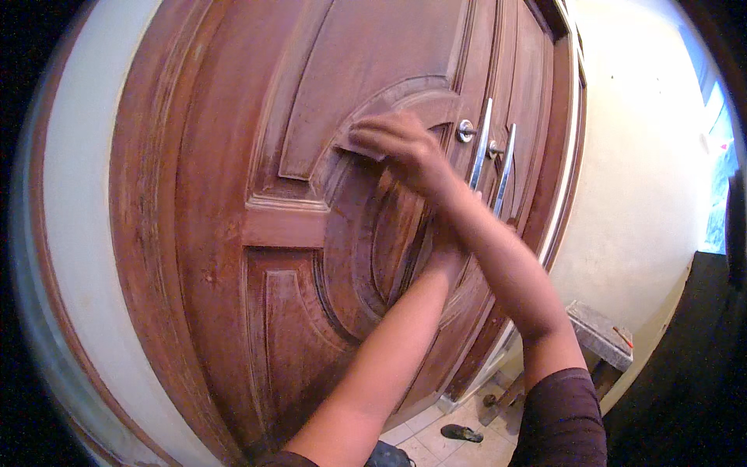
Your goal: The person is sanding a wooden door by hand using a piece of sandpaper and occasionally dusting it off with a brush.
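A carved brown wooden door (286, 227) fills the middle, with dull, pale scuffed patches along its mouldings. My right hand (397, 146) is closed over a thin, flat piece that looks like folded sandpaper (361, 152), pressed against the curved moulding of the round carving. Below it, my left hand (450, 243) reaches up close to the door, near the lower end of a long silver pull handle (482, 148). The right forearm crosses in front and hides the left fingers, so their grip does not show.
A second silver pull handle (506, 167) stands to the right, beyond a round lock (465, 130). At lower right, a grey slab-topped stand (595, 333) carries a small orange-red item (623, 338). One dark sandal (461, 433) lies on the tiled floor. A cream wall (634, 179) flanks the door.
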The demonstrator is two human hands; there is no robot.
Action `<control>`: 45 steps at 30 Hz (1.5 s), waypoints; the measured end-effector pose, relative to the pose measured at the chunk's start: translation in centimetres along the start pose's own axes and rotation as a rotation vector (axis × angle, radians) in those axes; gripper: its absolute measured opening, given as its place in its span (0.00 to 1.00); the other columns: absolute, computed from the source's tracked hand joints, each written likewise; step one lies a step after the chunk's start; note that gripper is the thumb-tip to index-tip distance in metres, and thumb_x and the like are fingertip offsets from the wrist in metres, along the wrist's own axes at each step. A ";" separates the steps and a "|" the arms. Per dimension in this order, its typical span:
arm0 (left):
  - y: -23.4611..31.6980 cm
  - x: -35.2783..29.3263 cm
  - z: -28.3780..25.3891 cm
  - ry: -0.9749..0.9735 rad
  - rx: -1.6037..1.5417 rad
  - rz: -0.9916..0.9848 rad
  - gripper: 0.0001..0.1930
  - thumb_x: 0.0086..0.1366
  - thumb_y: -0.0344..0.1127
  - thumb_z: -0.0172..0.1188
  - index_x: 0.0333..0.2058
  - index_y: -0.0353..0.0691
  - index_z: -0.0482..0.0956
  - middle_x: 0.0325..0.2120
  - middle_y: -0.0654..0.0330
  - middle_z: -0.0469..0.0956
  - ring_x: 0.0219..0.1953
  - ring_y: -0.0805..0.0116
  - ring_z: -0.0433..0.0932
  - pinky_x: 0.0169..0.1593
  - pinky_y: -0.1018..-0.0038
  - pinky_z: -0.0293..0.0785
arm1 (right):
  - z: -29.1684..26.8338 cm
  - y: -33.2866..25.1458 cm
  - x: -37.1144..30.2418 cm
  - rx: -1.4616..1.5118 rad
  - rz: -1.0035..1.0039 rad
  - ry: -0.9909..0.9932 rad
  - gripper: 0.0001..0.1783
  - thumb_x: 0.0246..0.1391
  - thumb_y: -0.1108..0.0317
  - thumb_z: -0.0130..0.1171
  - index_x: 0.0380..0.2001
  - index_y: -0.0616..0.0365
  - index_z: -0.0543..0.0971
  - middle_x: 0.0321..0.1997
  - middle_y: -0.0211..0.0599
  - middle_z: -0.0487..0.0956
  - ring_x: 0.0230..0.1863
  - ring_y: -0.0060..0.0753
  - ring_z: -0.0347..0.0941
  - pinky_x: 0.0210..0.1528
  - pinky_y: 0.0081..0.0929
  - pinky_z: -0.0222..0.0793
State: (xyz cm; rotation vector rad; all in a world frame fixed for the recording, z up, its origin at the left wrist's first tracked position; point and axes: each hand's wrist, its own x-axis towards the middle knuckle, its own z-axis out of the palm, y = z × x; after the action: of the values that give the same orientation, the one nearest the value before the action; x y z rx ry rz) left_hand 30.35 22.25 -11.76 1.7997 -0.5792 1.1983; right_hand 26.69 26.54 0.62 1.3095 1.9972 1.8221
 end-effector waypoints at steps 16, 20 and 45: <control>0.5 -0.8 1.7 0.235 0.137 0.043 0.20 0.76 0.40 0.53 0.53 0.25 0.71 0.30 0.38 0.81 0.30 0.43 0.78 0.43 0.51 0.73 | 2.3 -1.8 -1.2 0.066 0.011 0.029 0.18 0.53 0.77 0.59 0.47 0.58 0.86 0.52 0.43 0.85 0.55 0.43 0.81 0.59 0.38 0.76; 1.2 0.8 1.0 0.224 0.011 -0.012 0.16 0.72 0.39 0.57 0.50 0.33 0.73 0.38 0.42 0.84 0.39 0.39 0.84 0.41 0.52 0.82 | -3.6 6.7 0.4 0.088 0.269 0.046 0.23 0.47 0.81 0.61 0.48 0.56 0.86 0.53 0.42 0.85 0.57 0.46 0.80 0.57 0.38 0.77; 2.7 0.1 -0.2 0.174 -0.059 0.064 0.18 0.76 0.41 0.53 0.47 0.28 0.67 0.28 0.33 0.81 0.32 0.32 0.83 0.35 0.45 0.80 | -8.2 11.5 0.3 -0.231 0.317 -0.436 0.24 0.50 0.78 0.58 0.51 0.48 0.82 0.54 0.34 0.84 0.55 0.48 0.77 0.60 0.44 0.69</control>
State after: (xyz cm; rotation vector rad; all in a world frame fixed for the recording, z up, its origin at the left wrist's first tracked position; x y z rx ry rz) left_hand 28.26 21.09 -10.55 1.6190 -0.5686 1.3516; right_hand 27.12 19.36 12.84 1.8312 1.3789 1.6314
